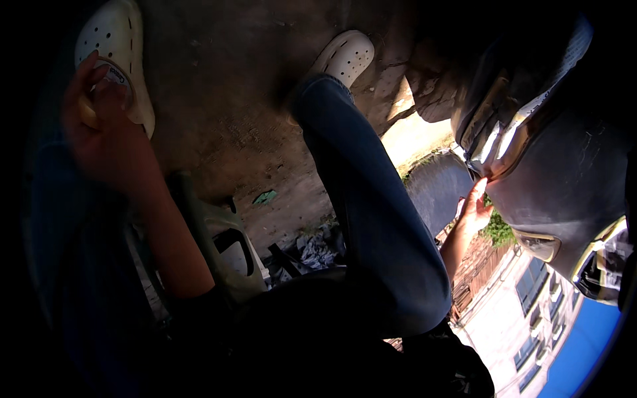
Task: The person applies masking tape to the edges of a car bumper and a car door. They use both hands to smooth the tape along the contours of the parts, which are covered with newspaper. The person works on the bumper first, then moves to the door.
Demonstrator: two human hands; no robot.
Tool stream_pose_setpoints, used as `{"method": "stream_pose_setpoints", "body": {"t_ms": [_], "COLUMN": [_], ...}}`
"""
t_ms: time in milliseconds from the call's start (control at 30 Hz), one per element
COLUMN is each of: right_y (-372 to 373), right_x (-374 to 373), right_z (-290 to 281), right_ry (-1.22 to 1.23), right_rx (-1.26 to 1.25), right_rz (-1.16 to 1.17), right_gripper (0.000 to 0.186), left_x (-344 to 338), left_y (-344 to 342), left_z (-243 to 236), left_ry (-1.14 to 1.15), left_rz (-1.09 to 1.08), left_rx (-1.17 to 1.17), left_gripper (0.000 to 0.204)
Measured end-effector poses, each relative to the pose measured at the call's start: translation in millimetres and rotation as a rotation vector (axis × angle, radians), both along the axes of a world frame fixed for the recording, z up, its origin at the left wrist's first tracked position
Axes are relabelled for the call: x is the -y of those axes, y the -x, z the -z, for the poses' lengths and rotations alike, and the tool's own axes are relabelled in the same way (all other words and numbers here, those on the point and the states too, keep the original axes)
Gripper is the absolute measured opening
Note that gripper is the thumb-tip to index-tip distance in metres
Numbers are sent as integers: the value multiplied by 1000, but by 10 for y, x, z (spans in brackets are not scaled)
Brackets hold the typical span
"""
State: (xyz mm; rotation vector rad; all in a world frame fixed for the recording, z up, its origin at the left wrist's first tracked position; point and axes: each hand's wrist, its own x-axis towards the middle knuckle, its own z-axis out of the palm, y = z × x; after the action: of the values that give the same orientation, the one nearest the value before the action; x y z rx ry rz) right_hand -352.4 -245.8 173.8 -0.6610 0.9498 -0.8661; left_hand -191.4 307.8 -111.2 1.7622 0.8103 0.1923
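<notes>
My left hand (111,149), at the upper left, has its fingers curled round a small round tan object (114,76) with a white printed label, held over my white left clog (109,33). My right hand (472,213), in sunlight, reaches up with fingers apart; its fingertips touch or nearly touch the lower edge of a dark vehicle's body panel (557,166). Above the fingertips a dark, glossy recess with pale streaks runs along that panel. My jeans-clad right leg lies between the two hands.
A worn green plastic chair (222,222) is beneath me. My right clog (342,60) rests on dirt ground (219,113), where a green scrap (264,197) lies. Dark rubble (312,252) sits near the chair. Plants (497,229) and a pale building (494,312) show beyond the vehicle.
</notes>
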Motion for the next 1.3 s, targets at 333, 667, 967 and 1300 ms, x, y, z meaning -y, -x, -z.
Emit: {"method": "stream_pose_setpoints", "body": {"t_ms": [333,667,967,1300], "right_y": [-416,-895,-1231,-1454], "right_x": [-556,-1271,-1587,-1846], "right_z": [7,86,114,201], "right_ry": [35,-216,-290,-308], "right_rx": [51,219,295,268], "right_rz": [156,176,110,-59], "right_gripper": [74,59,59,62], "left_x": [-752,-501,-484,-466], "left_y": [296,143,151,148], "left_z": [285,396,488,500], "left_ry": [-409,-660,-801,-795], "left_rz": [197,500,450,431], "left_rx": [206,-266,-179,-213], "left_gripper": [31,20,16,16]}}
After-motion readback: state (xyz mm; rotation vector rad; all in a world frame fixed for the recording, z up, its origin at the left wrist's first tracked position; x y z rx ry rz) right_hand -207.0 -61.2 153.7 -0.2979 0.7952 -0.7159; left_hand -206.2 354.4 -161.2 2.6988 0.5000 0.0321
